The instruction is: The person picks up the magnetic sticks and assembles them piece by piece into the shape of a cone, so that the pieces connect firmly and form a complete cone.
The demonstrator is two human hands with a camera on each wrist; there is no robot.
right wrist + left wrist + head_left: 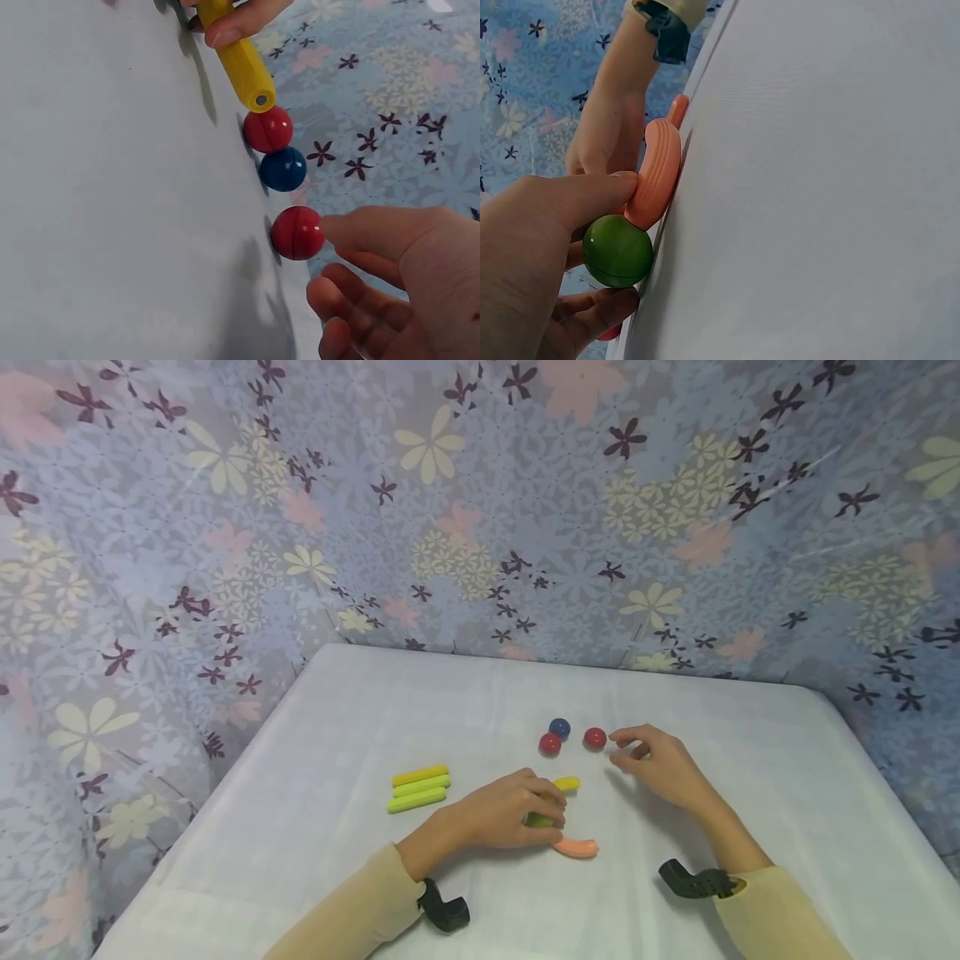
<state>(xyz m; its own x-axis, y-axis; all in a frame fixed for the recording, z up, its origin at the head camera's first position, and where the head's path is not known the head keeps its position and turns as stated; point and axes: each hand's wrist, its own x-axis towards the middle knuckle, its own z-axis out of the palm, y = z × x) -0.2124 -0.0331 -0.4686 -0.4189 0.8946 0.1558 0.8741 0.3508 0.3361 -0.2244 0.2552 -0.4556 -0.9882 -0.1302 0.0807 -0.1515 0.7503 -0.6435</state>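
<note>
My left hand (510, 810) grips a green magnetic ball (618, 251) between thumb and fingers, low over the white table. Its thumb presses on a ribbed, curved orange magnetic stick (657, 172) that meets the ball. Another orange end (678, 110) shows behind that stick. A yellow magnetic stick (246, 71) juts from under the left fingers, its metal tip pointing toward the loose balls. My right hand (667, 768) has loosely bent fingers, the index fingertip right at a red ball (298, 233). Beside that ball are a second red ball (550, 744) and a blue ball (559, 728).
Left of my left hand, several straight sticks lie side by side: a yellow stick (420, 775) and yellow-green sticks (417, 800). A white cloth covers the table (360, 710). Behind it hangs a flowered curtain (480, 510). Each wrist wears a black camera mount (444, 910).
</note>
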